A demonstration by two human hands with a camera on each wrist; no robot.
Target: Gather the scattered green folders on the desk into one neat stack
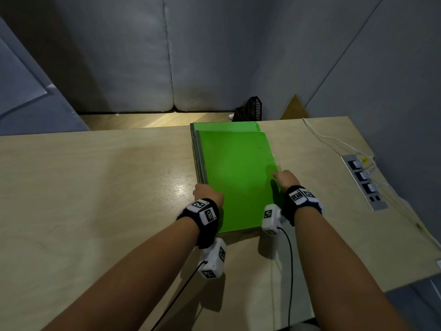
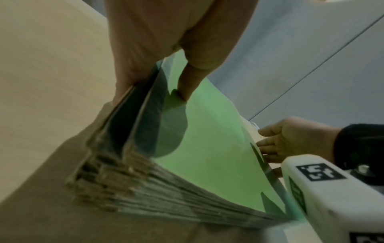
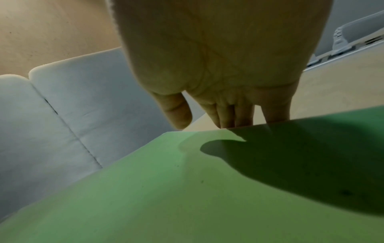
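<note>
A stack of green folders (image 1: 236, 177) lies on the wooden desk (image 1: 95, 187), its grey spines to the left. One lower folder (image 1: 226, 126) juts out at the far end. My left hand (image 1: 207, 193) grips the stack's left spine side: in the left wrist view the thumb (image 2: 187, 82) presses on the top cover (image 2: 212, 148) and the fingers (image 2: 129, 74) run down the spines. My right hand (image 1: 286, 179) is at the right edge; in the right wrist view its straight fingers (image 3: 228, 113) reach down behind that edge of the top folder (image 3: 187, 189), thumb apart.
A socket strip (image 1: 364, 181) with white plugs and cables (image 1: 329, 139) is set into the desk at the right. Beyond the far edge are a black basket (image 1: 250, 109) on the floor and grey cushions (image 1: 167, 56).
</note>
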